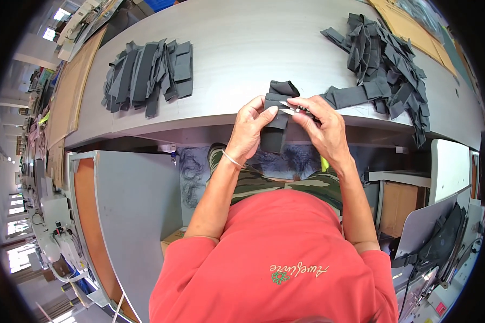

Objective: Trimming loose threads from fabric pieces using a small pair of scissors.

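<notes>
Over the table's near edge, my left hand pinches a folded dark grey fabric strip, thumb on top. The strip's lower end hangs down in front of the edge and its upper end rests toward the table. My right hand grips a small pair of thread snips with pale metal blades and a dark handle partly covered by the fingers. The blades are parted and point left, right at the strip beside my left thumb. Whether a thread lies between them is too small to tell.
On the pale table, a fairly neat pile of grey strips lies at the left. A larger, tangled heap of strips lies at the right, one end reaching toward my right hand. A grey cabinet stands below left; cardboard lies at the far left.
</notes>
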